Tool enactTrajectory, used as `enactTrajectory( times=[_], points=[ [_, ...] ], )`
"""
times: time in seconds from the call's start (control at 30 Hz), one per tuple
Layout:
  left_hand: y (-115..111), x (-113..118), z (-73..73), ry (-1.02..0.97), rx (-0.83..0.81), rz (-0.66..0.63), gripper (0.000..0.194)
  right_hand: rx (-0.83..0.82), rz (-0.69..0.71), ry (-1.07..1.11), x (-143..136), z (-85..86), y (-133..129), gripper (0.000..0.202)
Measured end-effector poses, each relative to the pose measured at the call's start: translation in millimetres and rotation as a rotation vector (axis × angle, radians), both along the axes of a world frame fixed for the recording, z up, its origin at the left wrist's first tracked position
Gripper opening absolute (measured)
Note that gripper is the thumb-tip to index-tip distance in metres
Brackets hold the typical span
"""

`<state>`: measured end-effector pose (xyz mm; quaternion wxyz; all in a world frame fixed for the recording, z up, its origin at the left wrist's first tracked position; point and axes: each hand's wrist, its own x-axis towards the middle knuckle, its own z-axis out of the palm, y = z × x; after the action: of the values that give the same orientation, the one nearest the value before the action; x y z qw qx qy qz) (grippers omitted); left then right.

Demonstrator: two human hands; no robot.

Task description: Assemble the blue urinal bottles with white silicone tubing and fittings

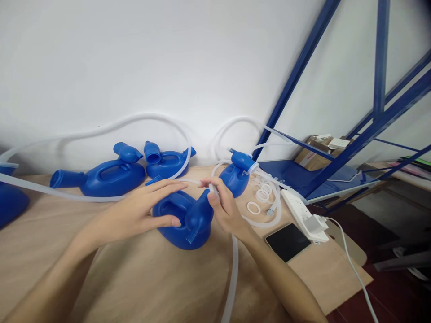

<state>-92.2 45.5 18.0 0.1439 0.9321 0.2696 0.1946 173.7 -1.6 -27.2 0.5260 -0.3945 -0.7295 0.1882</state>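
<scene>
A blue plastic urinal bottle (183,240) stands in the middle of the table, with a blue funnel-shaped piece (198,213) on it. My left hand (144,208) lies over the bottle's left side, fingers stretched and thumb apart beside the handle opening; whether it presses on the plastic I cannot tell. At the narrow tip of the funnel piece, my right hand (224,204) is closed in a pinch on a clear tube (211,188). Whether the tube sits over the tip is hidden by the fingers. Another stretch of tubing (232,278) hangs below my right wrist.
More blue bottles (114,181) stand along the wall, with long tubing looping over them. To the right are another bottle (232,179), white rings (253,207), a black-screened tablet (288,242) and a power strip (299,213) with a cable. A blue metal frame (298,63) rises behind.
</scene>
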Motion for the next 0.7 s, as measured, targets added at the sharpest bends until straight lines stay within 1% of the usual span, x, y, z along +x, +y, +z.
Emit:
enactTrajectory(
  times=[0.07,0.1,0.23,0.33,0.4,0.43,0.47,0.5,0.53,0.57,0.6,0.63,0.67,0.7],
  points=[
    [-8.2,9.6,-0.3,-0.069,0.079,-0.071,0.063,-0.034,0.056,0.068,-10.8,1.6,-4.1,0.035],
    [-12.3,14.8,-1.3,-0.105,0.133,-0.086,0.060,-0.045,0.086,0.104,-16.3,2.5,-5.6,0.038],
    [-24.8,30.5,-7.5,-0.196,0.386,-0.055,0.051,-0.103,0.228,0.209,-34.6,7.6,-12.0,0.048],
    [-31.2,36.5,-9.4,-0.248,0.469,-0.081,0.041,-0.147,0.329,0.258,-43.2,12.2,-19.5,0.052],
    [-34.4,38.0,-6.9,-0.333,0.466,-0.110,0.025,-0.163,0.362,0.277,-44.9,14.9,-23.8,0.054],
    [-34.9,37.4,-4.3,-0.378,0.416,-0.109,0.014,-0.169,0.367,0.277,-43.8,16.4,-25.0,0.055],
    [-34.2,35.4,-1.0,-0.408,0.317,-0.101,0.010,-0.174,0.368,0.264,-41.2,18.0,-25.2,0.056],
    [-31.7,32.0,2.8,-0.428,0.161,-0.076,0.019,-0.182,0.370,0.221,-36.9,19.9,-24.4,0.058],
    [-27.0,27.0,6.6,-0.440,-0.041,-0.026,0.027,-0.188,0.365,0.146,-31.1,22.0,-22.7,0.059],
    [-19.9,20.5,10.0,-0.443,-0.261,0.040,0.031,-0.194,0.349,0.041,-24.2,24.3,-20.1,0.061],
    [-10.5,12.9,12.6,-0.476,-0.479,0.139,0.032,-0.192,0.317,-0.082,-16.7,26.4,-17.0,0.063],
    [0.8,4.6,14.0,-0.532,-0.652,0.254,0.031,-0.179,0.275,-0.212,-9.2,28.1,-13.5,0.065],
    [13.6,-4.0,14.2,-0.618,-0.753,0.363,0.033,-0.160,0.236,-0.340,-2.2,29.1,-10.0,0.066],
    [27.1,-12.5,12.9,-0.718,-0.793,0.483,0.036,-0.140,0.204,-0.455,3.7,29.3,-6.7,0.068]
  ],
)
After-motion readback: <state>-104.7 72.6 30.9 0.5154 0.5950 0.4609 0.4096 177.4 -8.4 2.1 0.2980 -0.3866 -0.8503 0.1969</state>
